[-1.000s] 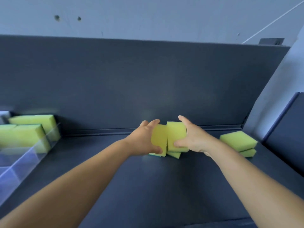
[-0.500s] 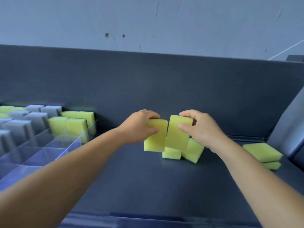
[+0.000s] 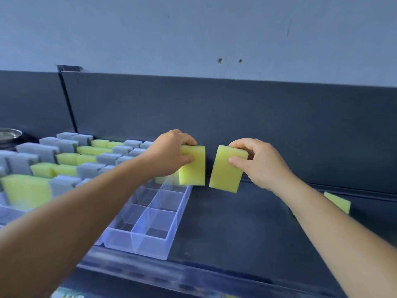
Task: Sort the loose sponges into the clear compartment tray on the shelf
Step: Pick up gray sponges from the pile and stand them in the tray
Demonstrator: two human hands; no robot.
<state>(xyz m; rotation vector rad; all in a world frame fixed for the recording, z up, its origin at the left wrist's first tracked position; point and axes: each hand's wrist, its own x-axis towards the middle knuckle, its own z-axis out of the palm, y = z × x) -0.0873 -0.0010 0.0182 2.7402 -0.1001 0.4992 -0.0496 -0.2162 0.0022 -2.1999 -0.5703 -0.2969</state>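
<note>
Progress: most cells of the clear tray (image 3: 171, 220) filled with grey and yellow sponges; near right cells bare
Left: at least one loose sponge (image 3: 340, 204) on the shelf, possibly more hidden
Left hand (image 3: 169, 153): pinched a yellow sponge (image 3: 193, 168) upright over the tray's far right corner
Right hand (image 3: 257, 164): pinched a second sponge (image 3: 225, 173), tilted, just beside the tray

Each hand (image 3: 169, 154) (image 3: 261, 163) grips a yellow sponge (image 3: 192, 166) (image 3: 226, 169).

Both hands (image 3: 169, 153) (image 3: 261, 162) out, fingers pinched.
</note>
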